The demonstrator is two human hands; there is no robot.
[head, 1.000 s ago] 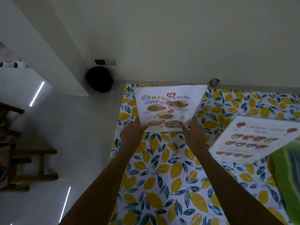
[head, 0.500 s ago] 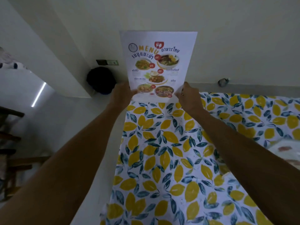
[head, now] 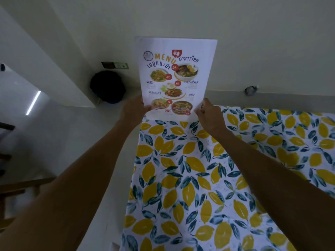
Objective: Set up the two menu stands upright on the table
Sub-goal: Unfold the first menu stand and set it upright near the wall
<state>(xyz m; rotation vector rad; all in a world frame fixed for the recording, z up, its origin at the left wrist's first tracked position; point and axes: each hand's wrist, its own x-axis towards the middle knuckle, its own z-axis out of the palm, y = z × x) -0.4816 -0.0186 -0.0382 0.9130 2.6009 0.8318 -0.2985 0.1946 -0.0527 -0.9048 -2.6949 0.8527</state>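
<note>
A white Thai food menu stand (head: 175, 77) with dish photos stands upright at the far left corner of the table, its face toward me. My left hand (head: 133, 109) grips its lower left edge. My right hand (head: 209, 115) grips its lower right edge. The table (head: 199, 178) wears a cloth printed with yellow lemons and dark blue leaves. The second menu is out of view.
A black round object (head: 107, 86) sits on the floor by the wall left of the table, under a wall socket (head: 116, 65). A small dark item (head: 251, 90) lies at the wall behind the table. Wooden furniture (head: 10, 192) stands at the left edge.
One second ago the menu lay tilted back low over the cloth; both hands have raised it upright at the table's far edge. My view has shifted, so the second menu is no longer visible.
</note>
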